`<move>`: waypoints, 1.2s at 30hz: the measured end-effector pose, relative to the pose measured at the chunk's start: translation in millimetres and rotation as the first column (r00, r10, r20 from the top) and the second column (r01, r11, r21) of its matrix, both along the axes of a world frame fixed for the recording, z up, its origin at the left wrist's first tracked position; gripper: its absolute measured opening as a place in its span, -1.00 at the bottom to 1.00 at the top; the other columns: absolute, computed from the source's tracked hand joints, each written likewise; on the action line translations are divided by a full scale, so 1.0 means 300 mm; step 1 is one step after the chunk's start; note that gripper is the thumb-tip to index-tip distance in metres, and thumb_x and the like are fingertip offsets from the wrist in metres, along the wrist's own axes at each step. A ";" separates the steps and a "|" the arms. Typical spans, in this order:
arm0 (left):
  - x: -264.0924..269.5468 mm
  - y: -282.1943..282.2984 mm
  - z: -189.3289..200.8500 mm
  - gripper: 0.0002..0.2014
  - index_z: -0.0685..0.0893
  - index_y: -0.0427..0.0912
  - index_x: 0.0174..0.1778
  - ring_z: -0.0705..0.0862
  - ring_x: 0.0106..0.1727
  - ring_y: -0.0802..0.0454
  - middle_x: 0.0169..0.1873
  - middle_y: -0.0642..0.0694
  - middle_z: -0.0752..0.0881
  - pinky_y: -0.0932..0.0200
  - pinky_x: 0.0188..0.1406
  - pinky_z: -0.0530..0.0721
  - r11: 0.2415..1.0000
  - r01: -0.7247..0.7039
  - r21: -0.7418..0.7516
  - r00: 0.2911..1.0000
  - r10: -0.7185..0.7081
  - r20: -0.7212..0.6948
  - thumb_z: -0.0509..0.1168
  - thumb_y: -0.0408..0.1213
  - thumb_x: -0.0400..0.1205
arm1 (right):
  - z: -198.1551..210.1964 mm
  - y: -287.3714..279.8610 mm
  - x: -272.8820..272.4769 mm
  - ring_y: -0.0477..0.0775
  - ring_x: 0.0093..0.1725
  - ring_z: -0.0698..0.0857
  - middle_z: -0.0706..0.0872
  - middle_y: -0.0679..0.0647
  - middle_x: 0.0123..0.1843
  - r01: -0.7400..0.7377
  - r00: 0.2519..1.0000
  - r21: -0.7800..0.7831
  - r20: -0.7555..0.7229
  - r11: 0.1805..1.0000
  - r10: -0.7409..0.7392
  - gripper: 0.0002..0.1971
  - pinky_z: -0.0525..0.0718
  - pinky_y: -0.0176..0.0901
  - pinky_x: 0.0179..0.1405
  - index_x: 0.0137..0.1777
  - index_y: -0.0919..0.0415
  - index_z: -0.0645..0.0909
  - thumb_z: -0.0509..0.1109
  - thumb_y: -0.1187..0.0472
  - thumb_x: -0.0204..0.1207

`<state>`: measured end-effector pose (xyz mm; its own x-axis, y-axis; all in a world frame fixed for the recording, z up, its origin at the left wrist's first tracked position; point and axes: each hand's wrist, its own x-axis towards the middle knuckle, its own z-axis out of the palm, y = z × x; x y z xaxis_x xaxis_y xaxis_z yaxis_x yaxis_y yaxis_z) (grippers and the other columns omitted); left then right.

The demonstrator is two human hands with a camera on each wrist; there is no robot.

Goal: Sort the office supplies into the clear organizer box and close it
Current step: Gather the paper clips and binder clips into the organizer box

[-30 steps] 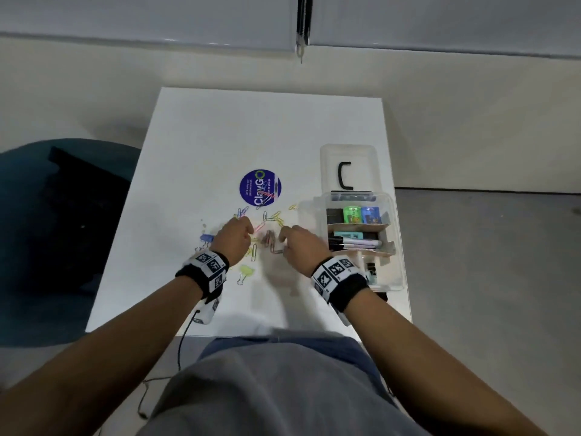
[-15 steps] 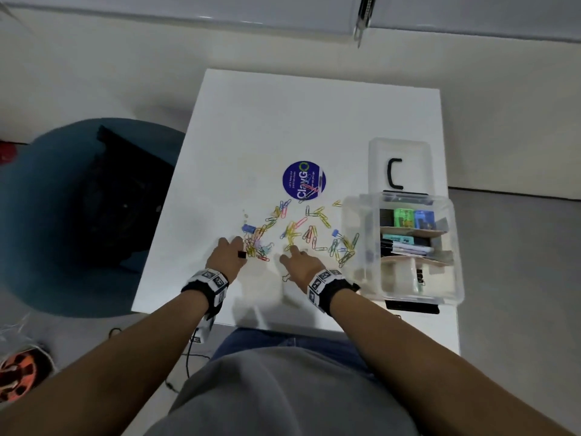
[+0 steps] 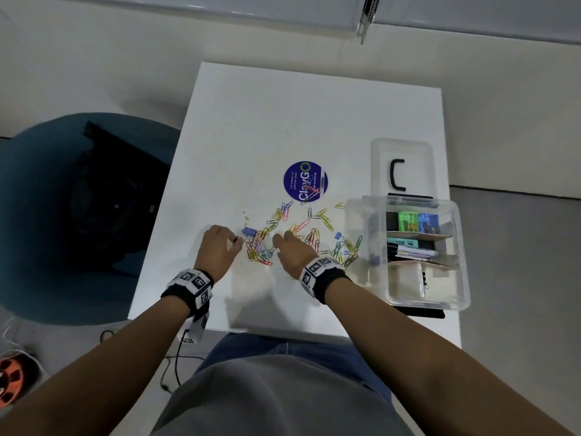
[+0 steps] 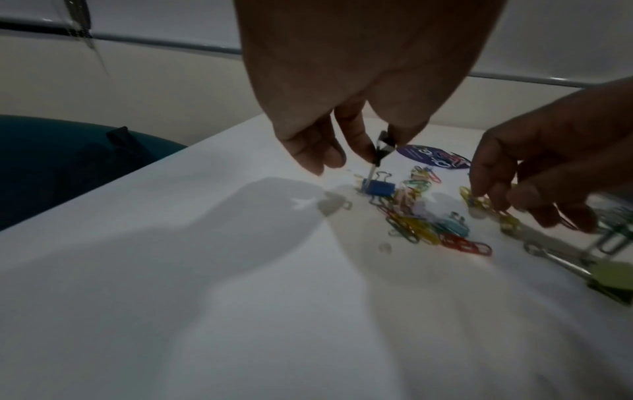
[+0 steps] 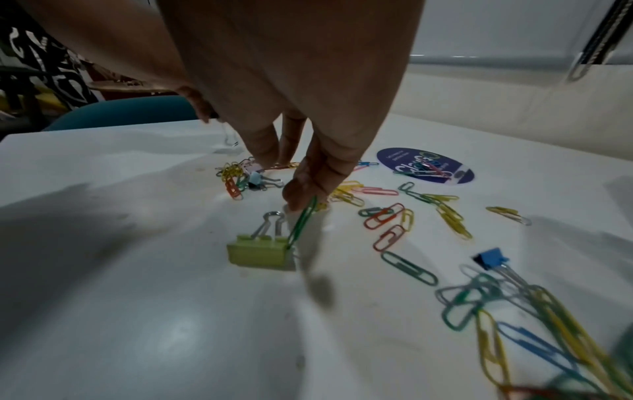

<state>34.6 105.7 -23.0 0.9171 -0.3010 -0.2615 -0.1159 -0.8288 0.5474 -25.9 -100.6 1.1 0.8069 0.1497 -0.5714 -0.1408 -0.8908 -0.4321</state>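
Several coloured paper clips (image 3: 295,234) lie strewn over the white table (image 3: 283,105), left of the clear organizer box (image 3: 463,247). Its lid (image 3: 402,152) lies open behind it. My left hand (image 3: 235,243) pinches a small black binder clip (image 4: 382,147) just above a blue binder clip (image 4: 378,186). My right hand (image 3: 278,240) points its fingers down into the pile, and its thumb and finger pinch a green paper clip (image 5: 303,219) that leans on a pale green binder clip (image 5: 260,251). A light blue binder clip (image 5: 488,258) lies further right.
The box holds markers, coloured sharpeners and cardboard dividers. A round blue sticker (image 3: 305,181) sits behind the clips. A teal chair (image 3: 47,215) with a black bag (image 3: 119,196) stands left of the table. A flat black object (image 3: 424,313) lies under the box's near edge.
The head view has swung left. Both hands have drawn back to the near side of the pile, and the left hand now holds the small black binder clip.
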 end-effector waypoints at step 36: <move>0.097 -0.046 -0.007 -0.82 0.45 -0.20 -0.01 0.66 -0.16 -0.21 -0.16 -0.22 0.71 -0.02 -0.21 0.57 0.999 0.027 -0.024 0.955 -0.033 -0.295 0.27 -0.17 0.67 | -0.114 0.064 -0.008 0.19 -0.05 0.67 0.69 0.15 -0.03 0.497 0.868 0.228 -0.137 0.837 -0.478 -0.85 0.65 0.05 -0.03 0.03 0.14 0.41 0.20 0.06 0.66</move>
